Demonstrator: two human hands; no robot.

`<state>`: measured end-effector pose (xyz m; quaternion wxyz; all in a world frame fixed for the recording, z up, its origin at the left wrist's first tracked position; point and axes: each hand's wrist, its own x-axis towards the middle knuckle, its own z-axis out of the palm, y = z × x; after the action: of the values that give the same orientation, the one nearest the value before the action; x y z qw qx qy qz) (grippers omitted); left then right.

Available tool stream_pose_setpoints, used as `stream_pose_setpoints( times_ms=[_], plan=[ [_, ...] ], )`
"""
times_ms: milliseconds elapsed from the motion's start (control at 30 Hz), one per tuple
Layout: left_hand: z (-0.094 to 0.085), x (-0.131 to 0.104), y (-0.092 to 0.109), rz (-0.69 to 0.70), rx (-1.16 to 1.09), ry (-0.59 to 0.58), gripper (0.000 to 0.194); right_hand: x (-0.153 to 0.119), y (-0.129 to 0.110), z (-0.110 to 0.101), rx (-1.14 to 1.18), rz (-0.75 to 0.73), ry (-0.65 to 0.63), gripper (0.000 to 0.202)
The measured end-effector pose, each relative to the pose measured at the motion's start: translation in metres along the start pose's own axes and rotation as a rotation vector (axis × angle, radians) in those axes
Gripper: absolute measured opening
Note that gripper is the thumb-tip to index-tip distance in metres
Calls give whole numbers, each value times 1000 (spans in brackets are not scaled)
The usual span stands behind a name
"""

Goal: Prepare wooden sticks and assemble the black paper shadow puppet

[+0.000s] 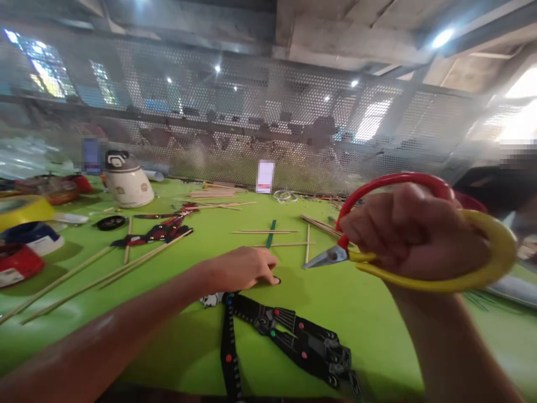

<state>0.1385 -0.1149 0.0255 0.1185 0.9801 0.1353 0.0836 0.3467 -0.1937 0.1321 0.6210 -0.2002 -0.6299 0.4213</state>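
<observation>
One pair of scissors (335, 254) w/ red & yellow handles is gripped in the R hand (413, 229), raised close to the cam, fingers curled thru the loops, blades pointing L & slightly down above the green desk (377, 347). Bottom ctr on the desk lies a black jointed figure (264, 322), dotted red, pink, green & blue, w/ a long strip angling off it toward the near edge. Just beyond it the L hand (247, 266) is low over the desk, fingers bent, one fingertip at a small dark piece (277, 280); can't tell if it's pinched or only touched. Past that hand, approx. ctr, thin sticks (287, 244) lie around a green strip (271, 234), which slants across 2 of them. On the L side, long sticks (107, 277) run diagonally up to a 2nd figure, black & red (163, 229), w/ a round black item (111, 223) near it; far L are red, blue & yellow rolls (25, 208). Farther back: a white jug w/ grey top (130, 184), a bunch of pale sticks (218, 191), a pale upright panel (partly pixelated) (265, 174) & a white ring-shaped coil (285, 196). Behind everything, a perforated screen (251, 120), blurry, spans most of the bkgd.
</observation>
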Motion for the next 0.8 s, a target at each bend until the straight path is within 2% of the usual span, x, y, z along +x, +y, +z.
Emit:
stream_pose_setpoints(
  times_ms=[67, 133, 233, 333, 500, 633, 800],
  plan=[
    [3, 2, -2, 59, -41, 22, 40, 1, 4, -9, -33, 30, -108, 51],
    [8, 4, -5, 118, -85, 53, 49, 3, 20, -15, -39, 113, -258, 49],
    [18, 7, -11, 167, -157, 107, 52, 4, 45, -14, 49, 171, -338, 54],
    [27, 8, -18, 166, -254, 141, 50, 2, 58, -7, 127, 167, -266, 58],
    [33, 9, -24, 137, -352, 186, 31, -6, 56, 2, 90, 141, -78, 58],
    [30, 7, -24, 87, -355, 150, 25, -10, 58, 3, 86, 156, -73, 58],
    [30, 7, -28, 94, -449, 154, 33, -10, 66, 0, 104, 174, -104, 61]
  ],
)
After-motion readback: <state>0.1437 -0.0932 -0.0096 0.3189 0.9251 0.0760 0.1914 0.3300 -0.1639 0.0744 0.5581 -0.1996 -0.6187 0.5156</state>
